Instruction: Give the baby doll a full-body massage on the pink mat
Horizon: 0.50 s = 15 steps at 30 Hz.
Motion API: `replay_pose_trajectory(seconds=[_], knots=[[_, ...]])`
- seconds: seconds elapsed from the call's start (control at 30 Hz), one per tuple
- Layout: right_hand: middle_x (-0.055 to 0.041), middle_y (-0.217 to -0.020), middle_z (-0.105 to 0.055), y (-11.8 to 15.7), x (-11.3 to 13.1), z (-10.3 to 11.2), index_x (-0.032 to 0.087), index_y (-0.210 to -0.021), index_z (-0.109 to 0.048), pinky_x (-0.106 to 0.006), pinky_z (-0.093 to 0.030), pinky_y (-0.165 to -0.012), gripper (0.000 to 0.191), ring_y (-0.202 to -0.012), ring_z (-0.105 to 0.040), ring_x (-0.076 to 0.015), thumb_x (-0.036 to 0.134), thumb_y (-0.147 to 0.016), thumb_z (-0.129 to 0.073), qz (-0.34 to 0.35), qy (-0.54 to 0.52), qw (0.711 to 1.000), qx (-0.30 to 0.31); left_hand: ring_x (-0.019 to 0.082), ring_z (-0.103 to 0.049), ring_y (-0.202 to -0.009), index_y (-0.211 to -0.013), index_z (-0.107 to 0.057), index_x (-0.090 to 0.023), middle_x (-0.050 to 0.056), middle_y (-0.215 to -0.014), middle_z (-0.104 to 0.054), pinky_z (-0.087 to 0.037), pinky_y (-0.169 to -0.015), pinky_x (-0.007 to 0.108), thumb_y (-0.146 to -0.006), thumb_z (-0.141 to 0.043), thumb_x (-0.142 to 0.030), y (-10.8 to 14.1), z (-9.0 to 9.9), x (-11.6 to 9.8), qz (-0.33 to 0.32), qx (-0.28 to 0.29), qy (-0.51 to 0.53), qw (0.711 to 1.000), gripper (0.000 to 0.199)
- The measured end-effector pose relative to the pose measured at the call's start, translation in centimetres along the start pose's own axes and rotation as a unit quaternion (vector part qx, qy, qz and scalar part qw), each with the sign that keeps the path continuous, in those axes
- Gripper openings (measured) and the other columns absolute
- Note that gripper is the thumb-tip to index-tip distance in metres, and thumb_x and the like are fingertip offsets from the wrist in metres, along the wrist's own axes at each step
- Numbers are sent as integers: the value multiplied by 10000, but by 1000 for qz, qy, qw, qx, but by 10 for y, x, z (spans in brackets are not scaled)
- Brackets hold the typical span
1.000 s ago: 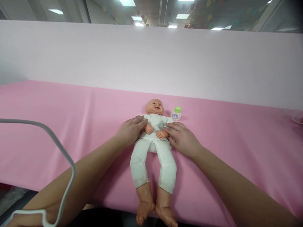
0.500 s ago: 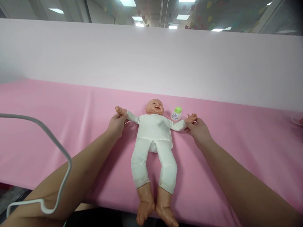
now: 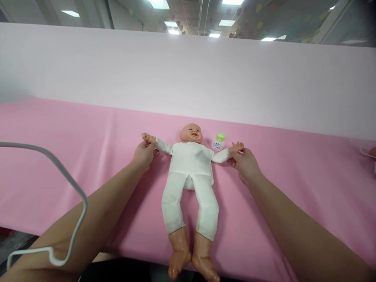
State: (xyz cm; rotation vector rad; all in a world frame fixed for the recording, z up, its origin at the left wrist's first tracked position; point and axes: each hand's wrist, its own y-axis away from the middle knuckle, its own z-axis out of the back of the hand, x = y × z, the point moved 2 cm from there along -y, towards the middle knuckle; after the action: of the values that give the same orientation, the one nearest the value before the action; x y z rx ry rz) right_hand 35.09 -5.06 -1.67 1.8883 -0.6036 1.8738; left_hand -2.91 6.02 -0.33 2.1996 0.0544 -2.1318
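Note:
A baby doll with a white cloth body lies on its back, its feet toward me and its arms spread to both sides. My left hand is closed around the doll's forearm on the left, by the wrist. On the other side, my right hand pinches the doll's other arm near its wrist. Parts of my fingers are hidden under the doll's arms. Just above that arm, beside the doll's head, stands a small clear bottle with a green cap and a printed label.
Pink cloth covers the table under the doll. A white panel rises behind it. A grey-white cable loops in front of my left arm. Part of another object shows at the far right edge.
Almost nothing differs. Doll, bottle and both hands appear shifted very slightly in the picture, while both hands keep their hold on the doll's arms.

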Motion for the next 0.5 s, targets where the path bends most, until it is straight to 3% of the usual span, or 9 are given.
replay_pose_trajectory(seconds=[0.1, 0.27, 0.33, 0.5], knots=[[-81, -1161, -769, 19, 11, -8, 250, -1234, -580, -493, -653, -923, 529, -1032, -762, -282, 395, -798, -843, 109, 94, 989, -11, 276, -740, -1089, -1152, -687, -229, 89, -1186, -765, -608, -944, 408, -920, -672, -349, 21, -6, -13, -136, 39, -194, 971, 262], [-59, -1214, -761, 58, 28, -29, 276, -1213, -637, -459, -631, -906, 405, -1004, -756, -259, 381, -847, -776, 273, 199, 938, 77, 274, -702, -1167, -1296, -692, -276, 60, -1321, -734, -566, -1012, 405, -942, -628, -373, 51, -24, -21, -337, 132, -380, 851, 372], [-46, -1222, -761, 69, 31, -36, 293, -1204, -670, -466, -615, -927, 337, -1047, -740, -267, 341, -877, -733, 326, 244, 904, 127, 279, -684, -1219, -1340, -683, -260, 74, -1372, -708, -554, -1040, 413, -944, -620, -358, 55, -28, -20, -390, 143, -415, 810, 413], [-56, -1187, -776, 80, 35, -48, 266, -1217, -718, -500, -577, -974, 358, -1129, -683, -306, 172, -880, -642, 457, 370, 782, 209, 301, -617, -1331, -1369, -688, -259, 97, -1453, -652, -545, -1070, 450, -990, -566, -315, 53, -26, -17, -457, 159, -488, 726, 402]])
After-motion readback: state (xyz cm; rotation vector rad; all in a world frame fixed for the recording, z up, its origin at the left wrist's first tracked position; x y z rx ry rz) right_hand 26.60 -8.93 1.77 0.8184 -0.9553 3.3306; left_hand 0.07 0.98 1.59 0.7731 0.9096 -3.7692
